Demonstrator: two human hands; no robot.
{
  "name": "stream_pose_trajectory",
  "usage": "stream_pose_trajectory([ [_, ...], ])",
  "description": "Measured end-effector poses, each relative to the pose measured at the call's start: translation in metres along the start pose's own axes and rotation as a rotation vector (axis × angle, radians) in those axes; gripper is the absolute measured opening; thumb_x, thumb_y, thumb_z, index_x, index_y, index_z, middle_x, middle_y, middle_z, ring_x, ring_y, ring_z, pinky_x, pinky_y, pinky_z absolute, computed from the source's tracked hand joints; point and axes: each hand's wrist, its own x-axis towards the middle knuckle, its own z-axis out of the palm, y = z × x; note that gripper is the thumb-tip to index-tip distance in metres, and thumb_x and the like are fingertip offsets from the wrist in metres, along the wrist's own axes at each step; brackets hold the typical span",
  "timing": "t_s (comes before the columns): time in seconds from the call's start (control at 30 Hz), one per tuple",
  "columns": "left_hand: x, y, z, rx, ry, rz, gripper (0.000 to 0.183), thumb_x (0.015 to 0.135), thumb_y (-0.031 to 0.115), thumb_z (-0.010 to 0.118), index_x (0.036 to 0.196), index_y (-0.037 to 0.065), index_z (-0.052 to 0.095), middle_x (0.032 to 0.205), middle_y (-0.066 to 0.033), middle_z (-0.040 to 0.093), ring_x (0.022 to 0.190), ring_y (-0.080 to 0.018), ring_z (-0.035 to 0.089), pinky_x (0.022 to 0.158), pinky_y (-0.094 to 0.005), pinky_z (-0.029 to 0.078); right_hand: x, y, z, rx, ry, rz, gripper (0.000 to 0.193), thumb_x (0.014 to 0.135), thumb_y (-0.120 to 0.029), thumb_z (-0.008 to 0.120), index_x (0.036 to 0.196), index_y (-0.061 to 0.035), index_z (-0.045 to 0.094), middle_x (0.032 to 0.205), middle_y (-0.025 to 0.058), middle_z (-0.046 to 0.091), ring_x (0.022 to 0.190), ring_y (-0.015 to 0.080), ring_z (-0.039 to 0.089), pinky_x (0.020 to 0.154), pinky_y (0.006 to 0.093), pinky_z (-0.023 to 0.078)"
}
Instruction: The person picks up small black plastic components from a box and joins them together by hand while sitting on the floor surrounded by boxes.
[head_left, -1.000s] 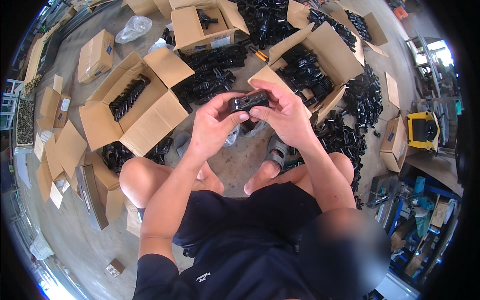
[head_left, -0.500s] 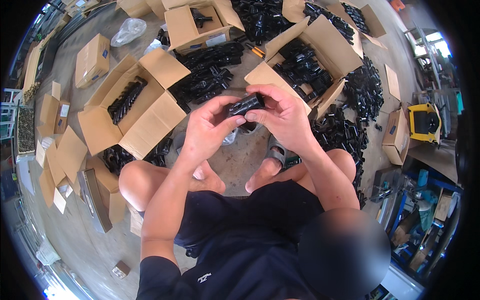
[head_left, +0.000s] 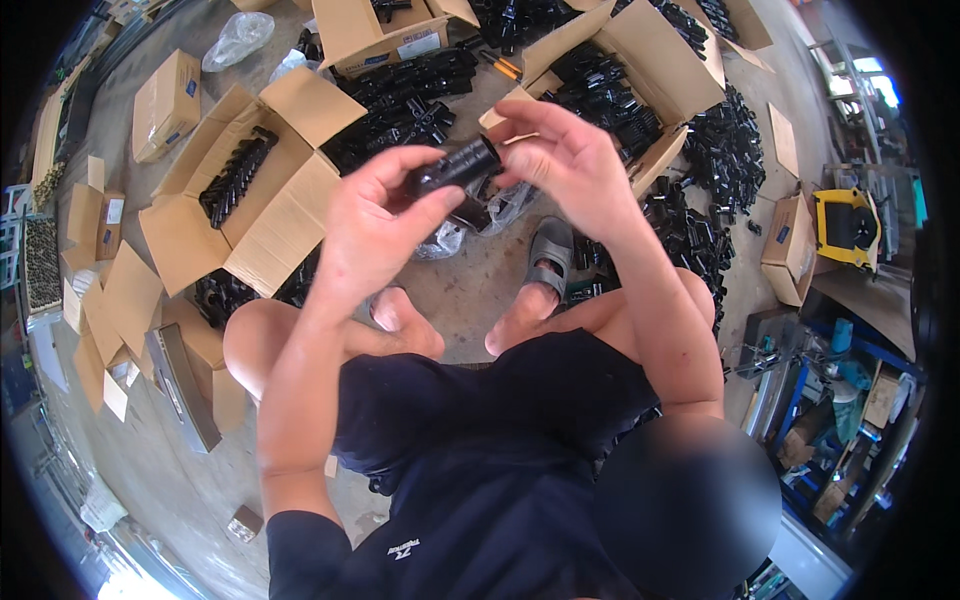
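Observation:
Above the floor between my feet, my left hand (head_left: pixel 375 215) grips a black plastic pipe fitting (head_left: pixel 462 165) between thumb and fingers. Its open round end points to the right. A dark piece shows just below the fitting; whether it belongs to it I cannot tell. My right hand (head_left: pixel 575 165) is beside that open end, thumb and fingers apart and holding nothing that I can see. Left of my hands, an open cardboard box (head_left: pixel 185 235) contains a row of black fittings (head_left: pixel 238 178). Another open box (head_left: pixel 665 60), full of black fittings (head_left: pixel 600 95), stands ahead on the right.
Loose black fittings (head_left: pixel 725 170) lie in heaps on the right, with another pile (head_left: pixel 395 110) between the boxes. Clear plastic bags (head_left: pixel 440 240) rest near my feet. Orange-handled tools (head_left: pixel 502 66) lie ahead. A closed carton (head_left: pixel 166 105) and flattened cardboard (head_left: pixel 125 310) are at left.
My right hand has come off the fitting and spread its fingers. My left hand has moved left and toward the far side with the fitting. The whole view has shifted slightly.

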Motion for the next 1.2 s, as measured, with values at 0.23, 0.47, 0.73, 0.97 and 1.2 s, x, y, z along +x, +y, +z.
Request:
stream_pose_trajectory([
  [0.23,0.023,0.024,-0.034,0.174,0.204,0.256,0.035,0.087,0.005,0.078,0.119,-0.004,0.066,0.095,-0.0049,0.073,0.083,-0.0064,0.065,0.073,-0.022,0.054,0.051,0.113,-0.024,-0.859,0.096,0.236,0.026,0.088,-0.028,0.072,0.094,-0.0038,0.077,0.087,0.0183,0.073,0.08,0.0309,0.072,0.076,0.0425,0.056],
  [0.47,0.045,-0.02,-0.045,0.583,0.35,0.424,0.033,0.081,0.012,0.083,0.111,0.004,0.071,0.089,-0.0026,0.075,0.078,-0.0048,0.066,0.071,-0.0237,0.055,0.054,0.266,0.051,-1.206,-0.193,0.163,0.019,0.089,-0.025,0.066,0.092,-0.0087,0.075,0.098,0.0173,0.071,0.092,0.0342,0.071,0.081,0.0452,0.057],
  [0.73,0.068,-0.044,-0.05,0.746,0.41,0.504,0.034,0.078,0.026,0.083,0.107,0.011,0.071,0.085,-0.0063,0.074,0.073,-0.0234,0.072,0.064,-0.0325,0.057,0.054,0.358,0.097,-1.485,-0.105,-0.019,0.025,0.087,-0.017,0.059,0.104,-0.003,0.071,0.107,0.0167,0.069,0.099,0.0328,0.068,0.076,0.0438,0.059],
  [0.97,0.073,-0.054,-0.053,0.78,0.4,0.503,0.036,0.076,0.026,0.084,0.106,0.011,0.071,0.087,-0.0085,0.074,0.074,-0.027,0.072,0.064,-0.0354,0.057,0.059,0.367,0.09,-1.328,-0.152,-0.064,0.031,0.089,-0.014,0.057,0.113,0.0029,0.066,0.109,0.0213,0.068,0.101,0.035,0.067,0.081,0.045,0.058],
  [1.2,0.06,-0.053,-0.061,0.804,0.391,0.536,0.037,0.074,0.022,0.084,0.106,0.01,0.071,0.091,-0.0101,0.074,0.078,-0.0297,0.072,0.068,-0.0364,0.058,0.054,0.228,0.077,-1.073,-0.154,0.022,0.023,0.085,-0.007,0.063,0.106,0.0019,0.069,0.101,0.0224,0.07,0.094,0.0384,0.069,0.082,0.0471,0.056],
])
